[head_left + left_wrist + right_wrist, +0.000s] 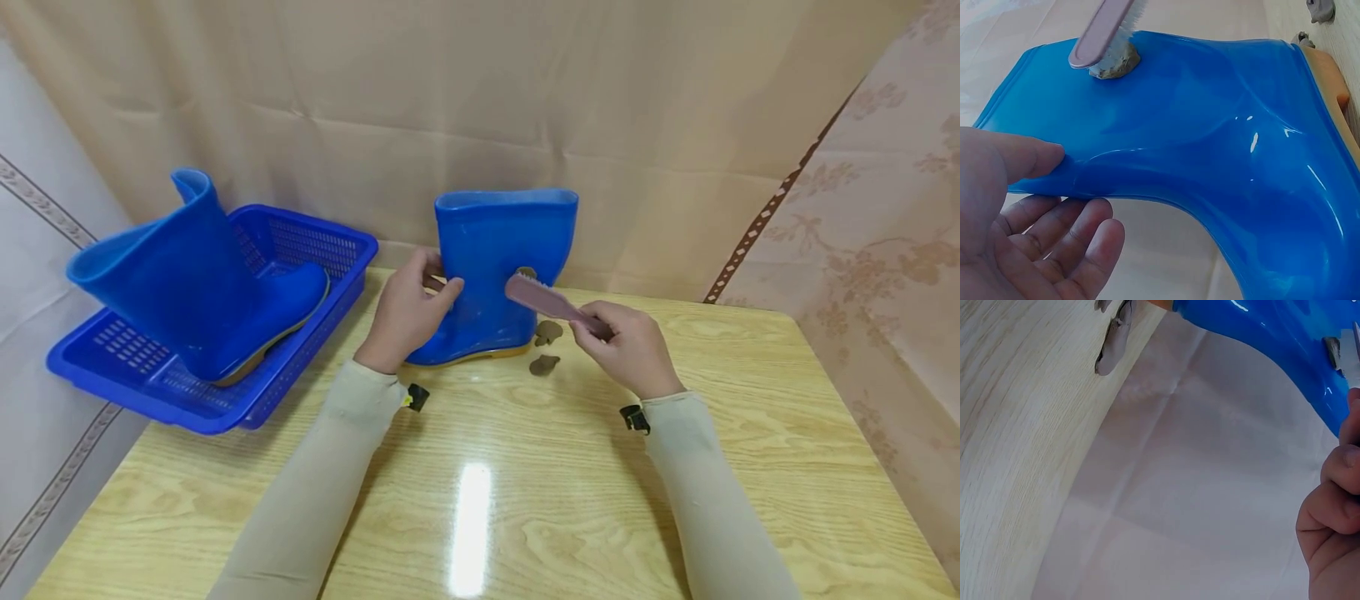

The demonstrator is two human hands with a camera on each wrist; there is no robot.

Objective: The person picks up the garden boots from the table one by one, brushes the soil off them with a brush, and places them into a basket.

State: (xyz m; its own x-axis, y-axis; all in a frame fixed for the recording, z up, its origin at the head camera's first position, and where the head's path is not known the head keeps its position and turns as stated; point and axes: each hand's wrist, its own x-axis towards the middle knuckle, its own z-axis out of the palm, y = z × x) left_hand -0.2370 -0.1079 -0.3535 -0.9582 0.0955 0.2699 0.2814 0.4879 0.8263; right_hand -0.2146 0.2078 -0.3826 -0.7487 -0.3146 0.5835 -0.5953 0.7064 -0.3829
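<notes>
A blue rain boot [487,258] stands upright on the table, toe to the left. My left hand [408,312] grips the front edge of its shaft, thumb on the near side and fingers behind, as the left wrist view shows. My right hand [630,346] holds a pinkish brush [540,297] by the handle. Its white bristles [1132,25] touch a brown mud-like clump [1124,64] stuck on the shaft. Two more brown clumps [549,332] lie on the table by the heel. Only part of the right hand shows in the right wrist view.
On the left, a second blue rain boot [202,292] leans tilted inside a blue plastic basket [318,350]. A beige curtain [637,125] hangs behind the wood-grain table [570,500]. Patterned cloth [892,250] borders the right side.
</notes>
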